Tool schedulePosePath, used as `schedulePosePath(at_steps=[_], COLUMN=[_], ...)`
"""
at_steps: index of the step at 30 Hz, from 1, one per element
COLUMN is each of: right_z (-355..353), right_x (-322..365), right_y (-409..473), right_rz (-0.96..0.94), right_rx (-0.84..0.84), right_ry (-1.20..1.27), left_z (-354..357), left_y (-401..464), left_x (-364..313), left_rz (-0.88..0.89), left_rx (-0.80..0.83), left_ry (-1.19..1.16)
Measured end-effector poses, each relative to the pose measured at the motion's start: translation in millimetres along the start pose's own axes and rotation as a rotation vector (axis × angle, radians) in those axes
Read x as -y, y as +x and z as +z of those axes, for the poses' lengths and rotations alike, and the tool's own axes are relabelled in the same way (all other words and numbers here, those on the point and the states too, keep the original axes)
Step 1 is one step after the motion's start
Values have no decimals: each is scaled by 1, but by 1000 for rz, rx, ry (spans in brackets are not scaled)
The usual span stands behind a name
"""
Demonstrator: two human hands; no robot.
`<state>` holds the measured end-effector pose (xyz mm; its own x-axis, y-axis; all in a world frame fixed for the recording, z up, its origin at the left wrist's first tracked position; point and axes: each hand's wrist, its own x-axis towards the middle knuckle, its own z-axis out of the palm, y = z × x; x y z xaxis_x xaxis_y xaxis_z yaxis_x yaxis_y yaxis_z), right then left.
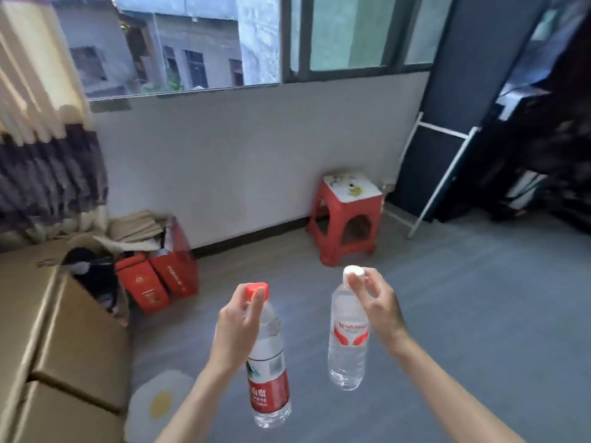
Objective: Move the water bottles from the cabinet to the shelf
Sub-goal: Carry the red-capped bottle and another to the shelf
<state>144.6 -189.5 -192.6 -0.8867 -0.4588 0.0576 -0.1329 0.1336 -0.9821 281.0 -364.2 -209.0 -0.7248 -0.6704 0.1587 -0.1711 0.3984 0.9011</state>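
The clear plastic bottle with red cap and red label (269, 362) is pinched at the cap by left-hand fingers (260, 294), the white-capped clear bottle (348, 337) likewise by right-hand fingers (353, 284), mid-air above the grey floor (463, 298). Swinging should probably be avoided; no shelf visible yet.

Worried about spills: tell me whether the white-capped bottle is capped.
Capped: the white cap sits on the bottle neck, pinched by the right hand.

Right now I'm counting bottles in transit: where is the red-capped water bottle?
In the head view, the red-capped water bottle hangs left of centre above the grey floor, pinched at its cap by the left hand, beside the white-capped bottle in the right hand.
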Motion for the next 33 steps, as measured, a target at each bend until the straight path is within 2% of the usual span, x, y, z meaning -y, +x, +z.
schedulePosePath(at_steps=[6,13,19,26,33], right_z=[-165,-335,-469,-605,-743], right_x=[-21,-53,-76,-98,-149], right_y=[1,26,84,133,185], right_rz=[23,37,38,84,171], right_rx=[-358,-732,-874,-1040,-1114], right_ry=[1,-9,-111,-145,-168], left_z=[159,347,518,685,846], left_y=[40,84,125,158,170], left_x=[-81,-161,-228,-317,-359], left_rz=[149,298,351,435,426], left_rx=[323,560,720,915,1028], left_ry=[-68,-171,-213,-189,-160])
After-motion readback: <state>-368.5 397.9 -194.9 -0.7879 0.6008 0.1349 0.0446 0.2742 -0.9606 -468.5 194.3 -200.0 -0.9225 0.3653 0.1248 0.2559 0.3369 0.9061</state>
